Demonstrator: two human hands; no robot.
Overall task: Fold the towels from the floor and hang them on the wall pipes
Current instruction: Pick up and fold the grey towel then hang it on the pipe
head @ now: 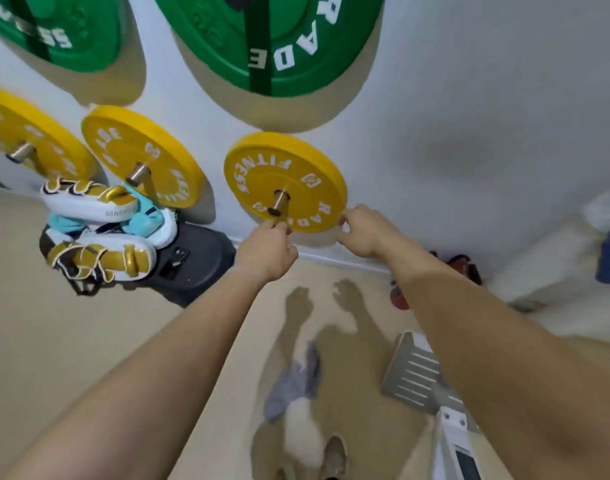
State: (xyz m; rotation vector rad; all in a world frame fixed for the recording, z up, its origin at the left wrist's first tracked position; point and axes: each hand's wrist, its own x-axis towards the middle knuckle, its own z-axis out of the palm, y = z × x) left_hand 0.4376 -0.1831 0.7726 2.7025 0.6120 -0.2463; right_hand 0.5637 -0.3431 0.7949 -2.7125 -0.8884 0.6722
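l hand (266,252) by wall pipe (279,201), r hand (366,233) at yellow plate (296,157) rim, both grips unclear; towels (295,386) on floor (89,341)

- Bright, even indoor light; the white wall (470,81) and beige floor (71,341) read clearly, with a faint grey smudge of shade on the wall at right.
- Light falls from above: the green plate (272,46) and yellow plate (289,181) throw soft tan shadows down the wall. The left hand (265,252) and right hand (366,233) cast soft-edged shadows on the floor.
- Motion blur softens everything. The grey towel (293,379) and white towel (300,434) are smeared, and the right edge is worst.
- Wide-angle distortion swells the forearms at the lower corners and bends the baseboard (331,259).
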